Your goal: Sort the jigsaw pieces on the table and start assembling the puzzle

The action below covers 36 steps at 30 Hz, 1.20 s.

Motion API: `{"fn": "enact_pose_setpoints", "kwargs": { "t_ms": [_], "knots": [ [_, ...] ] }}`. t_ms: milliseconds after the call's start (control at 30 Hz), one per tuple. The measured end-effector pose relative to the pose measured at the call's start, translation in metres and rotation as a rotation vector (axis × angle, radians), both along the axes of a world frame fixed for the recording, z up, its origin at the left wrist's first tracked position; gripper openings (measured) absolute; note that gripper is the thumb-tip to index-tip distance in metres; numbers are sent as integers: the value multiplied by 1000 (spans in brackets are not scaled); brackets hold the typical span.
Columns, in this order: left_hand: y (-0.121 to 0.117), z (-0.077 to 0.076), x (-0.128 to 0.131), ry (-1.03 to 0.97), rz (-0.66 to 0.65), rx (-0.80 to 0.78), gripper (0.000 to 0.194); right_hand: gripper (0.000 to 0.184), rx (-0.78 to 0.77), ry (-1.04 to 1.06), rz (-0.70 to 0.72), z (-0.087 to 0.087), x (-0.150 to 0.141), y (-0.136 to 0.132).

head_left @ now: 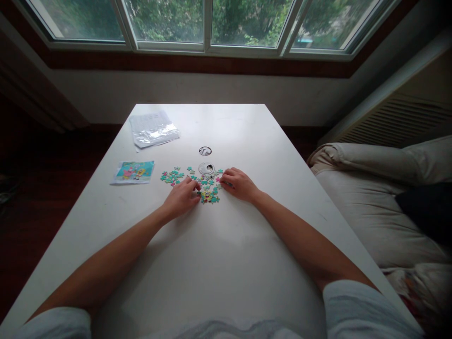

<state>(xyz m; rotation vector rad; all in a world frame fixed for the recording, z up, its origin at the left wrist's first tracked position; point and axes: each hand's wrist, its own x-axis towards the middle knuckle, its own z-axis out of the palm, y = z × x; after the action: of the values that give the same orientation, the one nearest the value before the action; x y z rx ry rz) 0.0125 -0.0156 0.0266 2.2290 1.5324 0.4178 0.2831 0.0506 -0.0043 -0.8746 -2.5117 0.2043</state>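
Small jigsaw pieces (173,177), mostly teal with some pink and yellow, lie scattered over the middle of the white table. My left hand (182,197) is at the left of a joined patch of puzzle (209,197) with a yellow cartoon face on it. Its thumb and fingers are pinched around what looks like a teal jigsaw piece at the patch's edge. On the other side, my right hand (239,184) rests with fingers curled together at the right edge of the loose pieces. A pink piece shows beside its fingertips; whatever is under them is hidden.
A colourful cartoon picture card (134,172) lies left of the pieces. Behind it is a clear plastic bag (155,131) with papers. A round silvery disc (206,168) and a round table hole (205,151) lie beyond the pieces. A beige sofa (381,202) stands at the right.
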Motion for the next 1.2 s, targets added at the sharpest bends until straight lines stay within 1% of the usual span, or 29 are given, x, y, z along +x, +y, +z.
{"fn": "enact_pose_setpoints", "kwargs": {
  "t_ms": [200,433,600,800,1033,1200],
  "knots": [
    [1,-1,0,-7,-16,2,19,12,3,-7,-3,-2,0,1],
    [-1,2,1,3,-5,5,18,13,4,3,-3,-1,-1,0],
    [-1,1,1,16,-18,27,17,13,4,1,-5,0,-1,-1],
    [-1,0,1,34,-12,71,19,12,5,1,-6,-3,-1,1],
    [5,8,-7,143,5,54,7,13,-6,1,1,-2,1,0],
    [8,10,-11,165,-22,38,14,14,-9,0,-1,-1,1,-1]
  ]
}}
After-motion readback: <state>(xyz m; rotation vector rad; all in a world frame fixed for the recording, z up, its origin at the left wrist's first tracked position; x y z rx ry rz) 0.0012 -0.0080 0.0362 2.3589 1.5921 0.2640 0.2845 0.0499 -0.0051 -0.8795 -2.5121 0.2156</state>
